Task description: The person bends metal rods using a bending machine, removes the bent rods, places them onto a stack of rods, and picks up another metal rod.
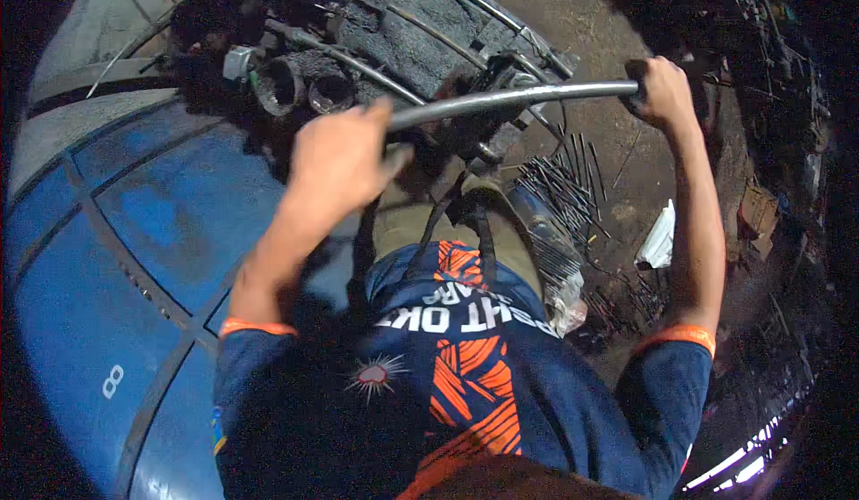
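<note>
Across the front of me runs a smooth grey metal bar [510, 97], nearly level, lifted above a dark machine. My right hand [664, 93] is closed around its right end, where the bar meets a dark piece partly hidden by the fingers. At the opposite end, my left hand [344, 155] is closed on the bar, with fingers above and thumb below; motion blurs it a little. Below and beyond the bar is the greasy machine [429, 61], with long rails and a bed covered in dark grit or shavings.
Many short dark rods [564, 187] lie in a heap on the dirty floor, right of my legs. A white scrap [658, 236] and a brown carton [759, 213] lie farther right. Large blue panels [134, 258] with dark seams fill the left side. Two round metal openings [304, 88] sit beside the machine.
</note>
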A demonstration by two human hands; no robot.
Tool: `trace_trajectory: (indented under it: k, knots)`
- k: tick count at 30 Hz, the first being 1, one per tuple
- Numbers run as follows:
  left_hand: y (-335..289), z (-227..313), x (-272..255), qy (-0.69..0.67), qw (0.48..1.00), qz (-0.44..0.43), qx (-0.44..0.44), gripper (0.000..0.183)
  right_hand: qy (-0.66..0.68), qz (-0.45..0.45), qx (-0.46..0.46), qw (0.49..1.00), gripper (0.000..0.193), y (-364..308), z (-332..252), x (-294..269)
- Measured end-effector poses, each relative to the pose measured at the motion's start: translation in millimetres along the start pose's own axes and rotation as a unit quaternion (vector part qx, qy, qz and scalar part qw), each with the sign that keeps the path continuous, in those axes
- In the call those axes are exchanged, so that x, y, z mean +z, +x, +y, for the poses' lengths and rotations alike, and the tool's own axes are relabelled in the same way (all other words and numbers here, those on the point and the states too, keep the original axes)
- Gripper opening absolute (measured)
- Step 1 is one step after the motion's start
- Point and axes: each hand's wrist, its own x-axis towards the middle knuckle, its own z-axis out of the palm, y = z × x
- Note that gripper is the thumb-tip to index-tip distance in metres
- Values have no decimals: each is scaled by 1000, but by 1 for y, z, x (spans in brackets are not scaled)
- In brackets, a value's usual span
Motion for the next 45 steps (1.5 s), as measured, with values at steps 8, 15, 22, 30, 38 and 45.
trace_trajectory:
  k: [8,15,22,30,38,45]
  knots:
    - [70,-32,18,106,989,100,38,18,87,84,125,985,16,-26,-45,-17]
    - [135,-76,18,156,957,173,170,14,105,10,267,958,27,-44,-87,-47]
    - [171,-76,7,138,950,148,237,14,139,-32,351,925,30,-51,-102,-46]
    - [184,-86,10,130,925,206,293,13,140,-44,375,915,30,-59,-115,-60]
    - [174,-78,7,67,921,231,306,10,145,-26,383,912,30,-61,-111,-54]
    - [189,-83,7,150,917,217,299,14,114,-40,407,906,27,-58,-106,-55]
